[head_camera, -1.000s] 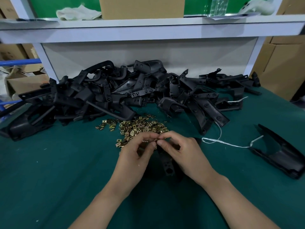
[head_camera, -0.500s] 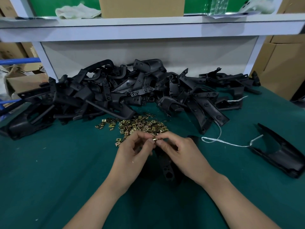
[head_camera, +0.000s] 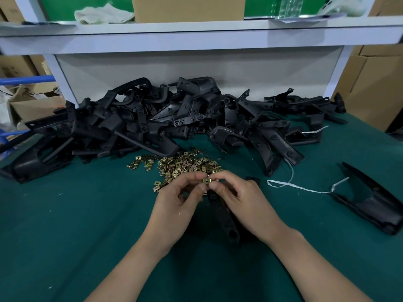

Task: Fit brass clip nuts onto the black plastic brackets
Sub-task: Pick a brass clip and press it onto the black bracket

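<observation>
Green bench mat [head_camera: 65, 236] carries a heap of black plastic brackets [head_camera: 152, 123] and scattered brass clip nuts [head_camera: 185, 164]. I see left hand [head_camera: 174, 205] and right hand [head_camera: 246, 205] pinching a single nut [head_camera: 206, 181] above one bracket [head_camera: 226, 219].

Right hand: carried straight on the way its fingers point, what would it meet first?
The right hand points forward-left, so the left hand pinching the same small brass clip nut comes first; behind lies the loose brass clip-nut pile, though depth is unclear.
</observation>
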A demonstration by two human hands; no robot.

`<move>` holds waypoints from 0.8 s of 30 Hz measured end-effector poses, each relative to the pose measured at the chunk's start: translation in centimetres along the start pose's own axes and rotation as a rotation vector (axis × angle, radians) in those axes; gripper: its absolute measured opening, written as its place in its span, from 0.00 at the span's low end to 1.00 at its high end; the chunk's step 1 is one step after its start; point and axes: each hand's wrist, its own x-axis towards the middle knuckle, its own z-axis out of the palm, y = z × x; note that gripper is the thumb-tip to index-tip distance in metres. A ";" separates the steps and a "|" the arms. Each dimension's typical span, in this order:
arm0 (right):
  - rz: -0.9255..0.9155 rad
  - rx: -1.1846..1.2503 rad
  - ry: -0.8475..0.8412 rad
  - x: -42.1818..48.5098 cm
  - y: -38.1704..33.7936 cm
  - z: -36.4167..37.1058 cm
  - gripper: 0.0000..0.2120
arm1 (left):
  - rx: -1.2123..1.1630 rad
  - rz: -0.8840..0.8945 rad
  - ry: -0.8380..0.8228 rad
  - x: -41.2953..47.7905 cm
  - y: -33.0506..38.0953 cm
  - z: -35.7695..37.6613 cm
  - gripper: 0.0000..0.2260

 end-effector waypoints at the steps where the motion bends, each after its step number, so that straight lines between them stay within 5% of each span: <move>1: -0.001 0.000 -0.003 0.0 0.0 0.0 0.10 | 0.002 -0.002 0.003 0.0 0.0 0.0 0.09; 13: 0.006 0.001 -0.032 -0.2 -0.1 -0.1 0.13 | 0.128 0.016 0.090 0.2 -0.3 -0.1 0.07; 24: 0.096 0.028 -0.099 -0.1 -0.1 -0.2 0.20 | -0.081 -0.118 0.157 1.1 -0.2 -0.8 0.12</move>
